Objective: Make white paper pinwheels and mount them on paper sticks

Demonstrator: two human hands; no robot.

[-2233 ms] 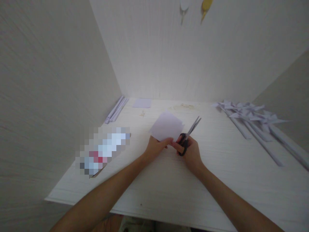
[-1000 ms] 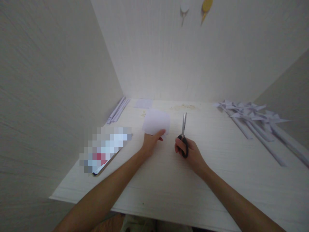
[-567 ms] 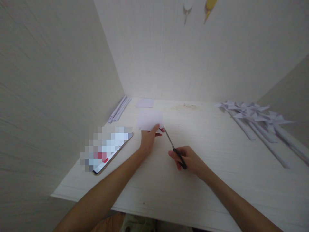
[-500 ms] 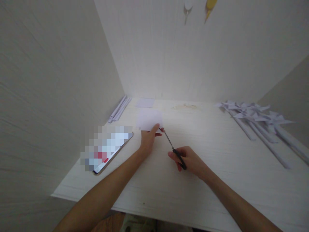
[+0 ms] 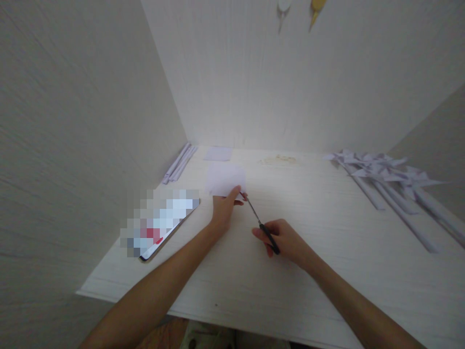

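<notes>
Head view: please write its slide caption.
The left hand holds a white paper sheet while the right hand points black-handled metal scissors at its near right corner.

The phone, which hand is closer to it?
Left. The left hand, holding the paper, is to the right of the phone's far end, not touching it. The right hand, holding the scissors, is farther right.

Black-handled scissors (image 5: 264,230) slant toward pale, thin paper (image 5: 225,178).
</notes>
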